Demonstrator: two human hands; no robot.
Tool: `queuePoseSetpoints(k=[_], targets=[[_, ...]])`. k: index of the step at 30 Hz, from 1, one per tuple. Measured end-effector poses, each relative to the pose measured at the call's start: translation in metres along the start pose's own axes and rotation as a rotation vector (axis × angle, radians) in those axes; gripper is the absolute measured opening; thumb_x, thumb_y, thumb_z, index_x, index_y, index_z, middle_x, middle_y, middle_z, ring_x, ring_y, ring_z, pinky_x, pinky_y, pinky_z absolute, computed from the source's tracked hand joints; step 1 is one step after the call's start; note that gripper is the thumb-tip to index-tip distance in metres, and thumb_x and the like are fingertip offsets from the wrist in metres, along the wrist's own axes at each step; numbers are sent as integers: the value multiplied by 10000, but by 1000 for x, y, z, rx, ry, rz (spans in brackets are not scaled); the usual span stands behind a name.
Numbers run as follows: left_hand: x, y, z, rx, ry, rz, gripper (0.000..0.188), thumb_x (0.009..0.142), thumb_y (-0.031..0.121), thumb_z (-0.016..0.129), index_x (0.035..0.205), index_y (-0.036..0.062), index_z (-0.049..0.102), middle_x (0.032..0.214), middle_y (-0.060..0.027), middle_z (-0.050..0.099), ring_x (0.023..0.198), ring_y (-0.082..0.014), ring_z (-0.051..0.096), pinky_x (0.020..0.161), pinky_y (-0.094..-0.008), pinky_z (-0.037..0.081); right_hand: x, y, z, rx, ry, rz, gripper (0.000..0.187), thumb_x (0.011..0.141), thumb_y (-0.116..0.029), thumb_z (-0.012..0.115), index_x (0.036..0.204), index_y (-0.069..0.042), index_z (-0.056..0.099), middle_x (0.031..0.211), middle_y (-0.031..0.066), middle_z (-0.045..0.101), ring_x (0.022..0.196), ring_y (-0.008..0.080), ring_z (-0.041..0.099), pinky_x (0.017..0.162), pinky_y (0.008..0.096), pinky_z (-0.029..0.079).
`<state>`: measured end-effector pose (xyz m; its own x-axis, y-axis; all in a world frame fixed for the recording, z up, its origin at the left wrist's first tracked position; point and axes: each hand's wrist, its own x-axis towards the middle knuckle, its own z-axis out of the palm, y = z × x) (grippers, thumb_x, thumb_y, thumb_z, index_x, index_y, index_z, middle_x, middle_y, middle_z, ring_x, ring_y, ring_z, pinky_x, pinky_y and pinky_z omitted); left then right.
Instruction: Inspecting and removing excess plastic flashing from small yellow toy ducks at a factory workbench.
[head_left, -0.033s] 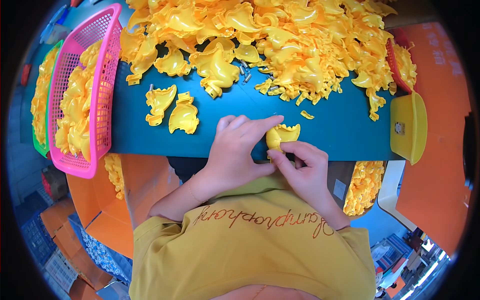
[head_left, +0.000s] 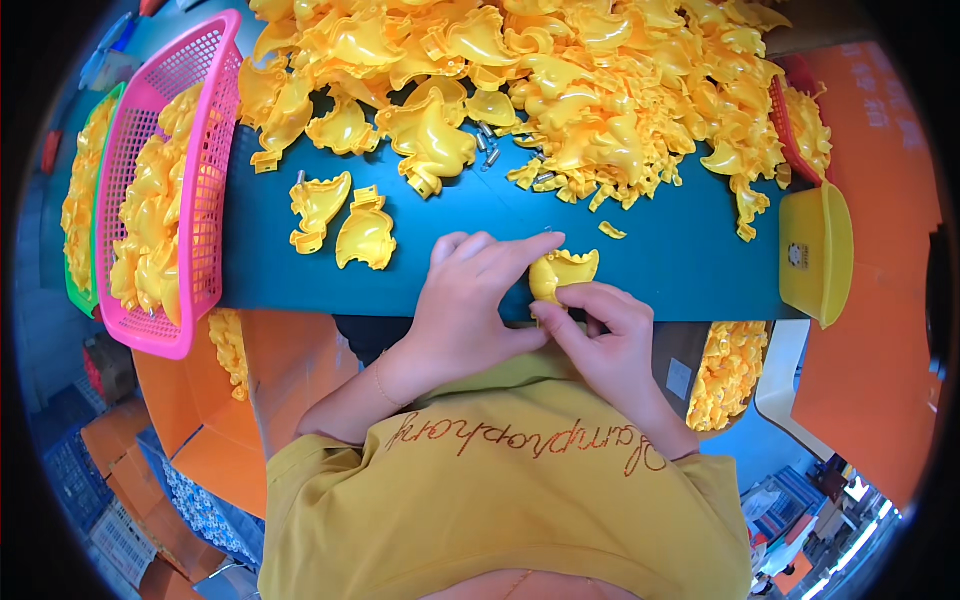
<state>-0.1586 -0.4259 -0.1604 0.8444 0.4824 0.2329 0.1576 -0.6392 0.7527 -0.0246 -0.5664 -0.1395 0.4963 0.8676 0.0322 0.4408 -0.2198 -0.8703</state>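
At the table's near edge, my right hand [head_left: 615, 325] pinches a small curved yellow plastic shell [head_left: 565, 270] between thumb and index finger. The shell has a notched upper rim; its lower end is hidden by my fingers. Just left of it is my left hand [head_left: 465, 290], index finger stretched along the shell's top and thumb apart below. A tiny grey bit shows by that index fingertip, too small to name. Further left lie two shell halves, one with a metal pin [head_left: 322, 205] and one plain [head_left: 367, 235]. A small yellow piece [head_left: 612, 230] rests right of my hands.
A large heap of yellow shells [head_left: 620, 90] covers the table's [head_left: 450, 250] far side, with small metal cylinders [head_left: 488, 145] at its edge. Left stand a pink basket [head_left: 205, 200] and a green one; right, a yellow bin [head_left: 820, 255] and red basket. An orange box [head_left: 300, 370] stands below.
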Motion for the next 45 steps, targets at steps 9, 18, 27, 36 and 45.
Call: queuePoseSetpoints(k=[9,18,27,36,45], targets=[[1,3,-5,26,-55,34,832,634,252,954,1407,185,651,1109,14,709,862,-190,590,905,-356,402,22,28,-57,34,194,24,120,861,-60,849,966,-31,799,971,55,768,784,104,643,687,247,502],[0,7,-4,92,-65,43,843,677,314,951,1437,172,616,1170,-9,723,964,-211,623,956,-379,387,69,41,-118,-355,481,-29,167,913,-141,810,1064,-74,787,951,12,764,727,104,605,670,256,487],[3,8,-2,135,-31,87,843,687,379,961,1425,141,632,1171,-6,731,978,-201,632,944,-371,395,96,76,-156,-1035,415,-134,274,846,-86,786,1119,-99,761,1206,68,688,1166,318,609,940,421,537],[3,9,-1,113,-27,77,853,652,357,978,1399,105,653,1153,-24,718,956,-222,614,954,-378,409,52,57,-138,-137,502,-57,244,914,-74,774,1146,-62,699,975,49,731,891,176,674,746,293,522],[2,10,-1,115,-42,59,848,684,350,955,1439,154,623,1154,-5,725,981,-210,624,964,-374,390,-16,65,-101,-327,392,93,656,881,-148,840,1469,-106,552,1211,77,655,828,83,614,648,210,463]])
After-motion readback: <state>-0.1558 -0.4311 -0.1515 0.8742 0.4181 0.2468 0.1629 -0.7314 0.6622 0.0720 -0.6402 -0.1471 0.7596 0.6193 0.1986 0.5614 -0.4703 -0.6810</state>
